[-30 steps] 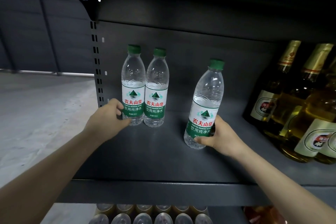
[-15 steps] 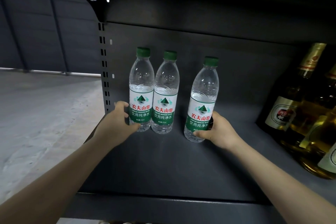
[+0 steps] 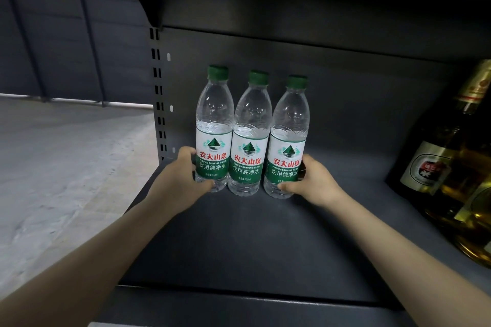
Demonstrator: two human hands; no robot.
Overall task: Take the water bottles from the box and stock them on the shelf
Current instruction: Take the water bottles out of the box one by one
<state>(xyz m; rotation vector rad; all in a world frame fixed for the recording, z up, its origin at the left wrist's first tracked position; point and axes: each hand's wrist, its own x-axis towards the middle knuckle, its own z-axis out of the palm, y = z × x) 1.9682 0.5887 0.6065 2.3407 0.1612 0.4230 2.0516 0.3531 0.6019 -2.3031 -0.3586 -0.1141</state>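
Observation:
Three clear water bottles with green caps and green-white labels stand upright in a tight row at the back left of the dark grey shelf. My left hand grips the base of the left bottle. The middle bottle touches both neighbours. My right hand is wrapped around the lower part of the right bottle. The box is out of sight.
Amber glass bottles with gold foil necks fill the shelf's right side. A slotted upright post bounds the shelf on the left, with concrete floor beyond. Another shelf board hangs close above.
My right hand has slid the right bottle left and back until it stands against the middle bottle. My left hand stays on the left bottle. The camera has moved closer.

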